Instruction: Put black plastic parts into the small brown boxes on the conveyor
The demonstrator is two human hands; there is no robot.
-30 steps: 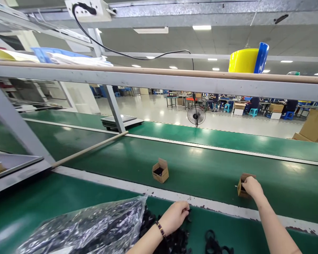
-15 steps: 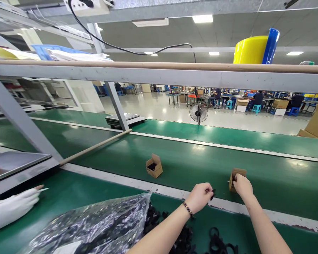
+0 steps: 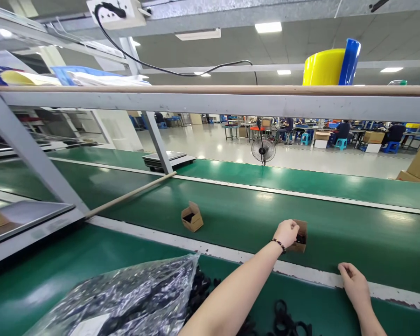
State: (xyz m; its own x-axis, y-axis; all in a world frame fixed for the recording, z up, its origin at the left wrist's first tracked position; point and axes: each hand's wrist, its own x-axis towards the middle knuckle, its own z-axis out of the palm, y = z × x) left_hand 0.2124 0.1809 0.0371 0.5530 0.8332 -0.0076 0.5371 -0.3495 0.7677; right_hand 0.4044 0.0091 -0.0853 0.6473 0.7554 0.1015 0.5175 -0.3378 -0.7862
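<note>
Left hand: the left hand (image 3: 287, 232) reached out across the belt (image 3: 231, 210), with its knuckles at the near left edge of the box (image 3: 300, 243) and touching it.
Left grip: the fingers were bunched and pressed together at the box mouth. Whether they pinched anything could not be told, as the hand hid its own fingertips.
Box: small, brown and open at the top, it stood on the belt just beyond the white strip (image 3: 161, 238). Something black showed inside it.
Box from grip: it lay just right of the left hand and slightly beyond it. The hand covered its left side, so its long axis could not be judged.
Right hand: the right hand (image 3: 353, 282) lay palm down at the strip, nearer the person and to the right of the box, apart from it.
Right grip: the fingers were loosely spread and held nothing.
Nearer hand: the left, which was in contact with the box, while the right was clear of it.
Rings: black rings (image 3: 287, 319) lay heaped on the table (image 3: 56, 261) between the two forearms, running under the mouth of the bag (image 3: 126, 298).
Second box: a second box (image 3: 192, 217) stood open on the belt, well to the left.
Beyond: a rod (image 3: 129, 195) lay slanted across the belt, with a scale (image 3: 168, 160) and a fan (image 3: 263, 150) behind it.
</note>
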